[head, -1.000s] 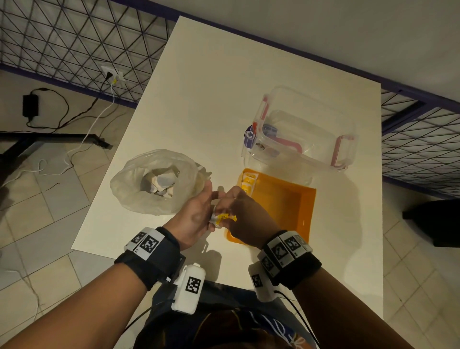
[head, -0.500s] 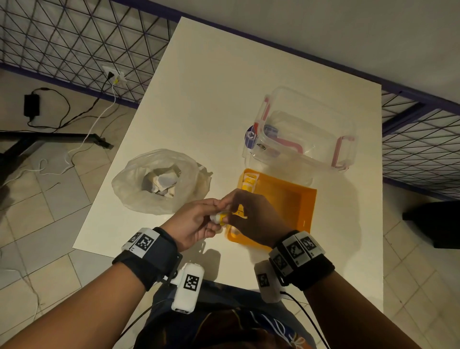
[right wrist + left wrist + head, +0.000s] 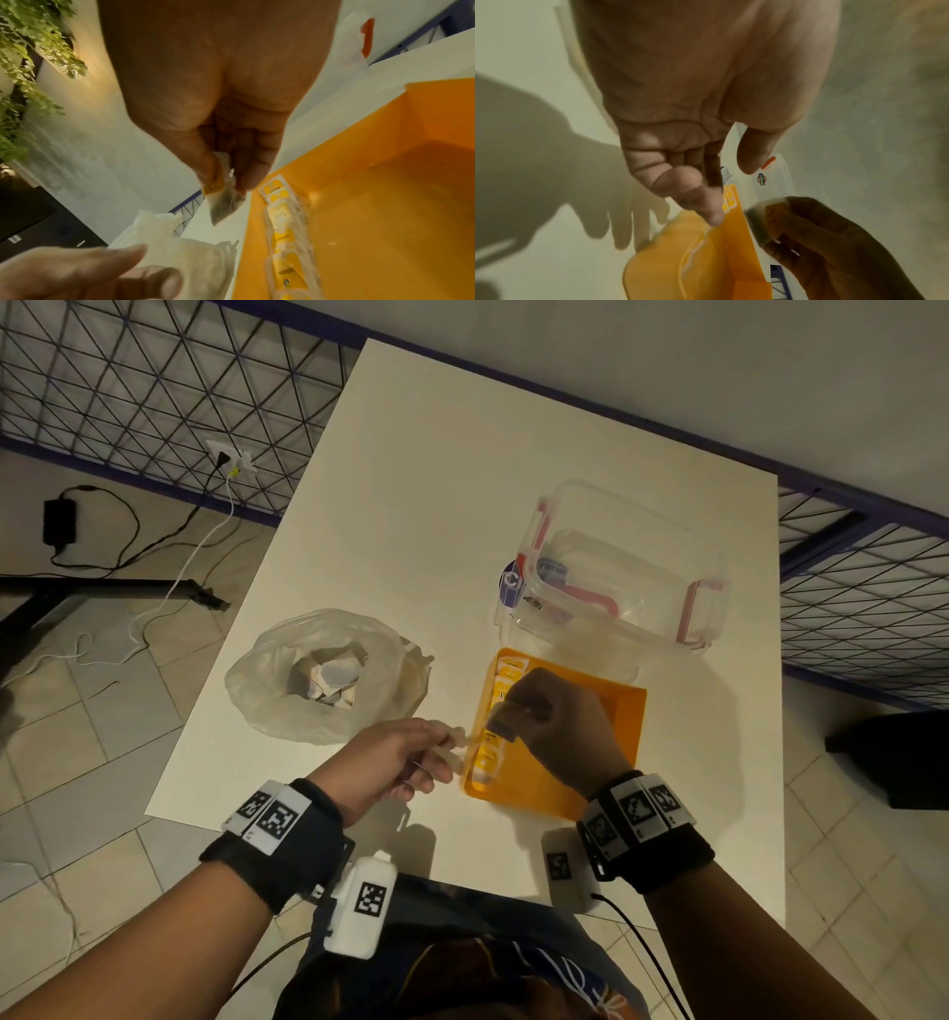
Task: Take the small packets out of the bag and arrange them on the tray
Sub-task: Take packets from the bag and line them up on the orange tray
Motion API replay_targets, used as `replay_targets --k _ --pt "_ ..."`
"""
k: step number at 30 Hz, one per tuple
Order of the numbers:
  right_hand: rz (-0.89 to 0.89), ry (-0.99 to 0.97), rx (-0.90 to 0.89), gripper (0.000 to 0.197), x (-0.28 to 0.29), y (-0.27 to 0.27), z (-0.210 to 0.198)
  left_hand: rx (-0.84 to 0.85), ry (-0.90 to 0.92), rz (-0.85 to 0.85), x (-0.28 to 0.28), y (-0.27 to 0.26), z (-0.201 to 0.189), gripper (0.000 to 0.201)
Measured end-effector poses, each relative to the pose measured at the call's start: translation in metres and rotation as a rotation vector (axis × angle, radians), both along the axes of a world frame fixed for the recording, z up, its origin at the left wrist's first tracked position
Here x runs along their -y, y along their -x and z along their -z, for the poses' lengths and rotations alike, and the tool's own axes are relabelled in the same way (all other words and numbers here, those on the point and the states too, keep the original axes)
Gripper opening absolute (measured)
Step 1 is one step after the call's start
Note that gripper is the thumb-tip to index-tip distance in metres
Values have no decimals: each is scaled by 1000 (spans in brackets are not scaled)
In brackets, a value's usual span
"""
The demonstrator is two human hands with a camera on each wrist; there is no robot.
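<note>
My right hand [image 3: 518,711] hovers over the left side of the orange tray [image 3: 611,711] and pinches one small packet [image 3: 223,199], also seen as the packet [image 3: 502,725] and the packet [image 3: 757,225]. Several yellow-and-white packets [image 3: 495,711] lie in a row along the tray's left wall, shown closer as the packets [image 3: 282,229]. My left hand [image 3: 436,752] hangs just left of the tray with relaxed fingers and holds nothing; the left hand [image 3: 700,188] shows an empty palm. The translucent plastic bag [image 3: 328,680] with more packets inside sits to the left.
A clear plastic container [image 3: 621,577] with red clips stands right behind the tray. The white table [image 3: 462,480] stretches beyond it. The table's front edge runs close under my wrists. A wire fence and floor cables lie off to the left.
Both hands were together on one packet in front of the tray. Now my right hand has carried it over the tray's packet row, and my left hand has let go and opened.
</note>
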State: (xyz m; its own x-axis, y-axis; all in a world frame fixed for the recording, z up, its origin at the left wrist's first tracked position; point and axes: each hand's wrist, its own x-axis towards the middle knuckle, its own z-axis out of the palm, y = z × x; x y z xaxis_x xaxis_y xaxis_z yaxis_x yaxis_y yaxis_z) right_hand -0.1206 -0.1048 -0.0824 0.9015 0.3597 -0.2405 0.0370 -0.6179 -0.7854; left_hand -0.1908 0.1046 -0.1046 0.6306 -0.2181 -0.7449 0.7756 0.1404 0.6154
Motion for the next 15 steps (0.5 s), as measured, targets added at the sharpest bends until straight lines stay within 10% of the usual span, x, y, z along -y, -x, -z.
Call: replay_targets --k 15 --pt "-173 348 -267 5 6 16 32 411 -447 -104 -61 6 -52 23"
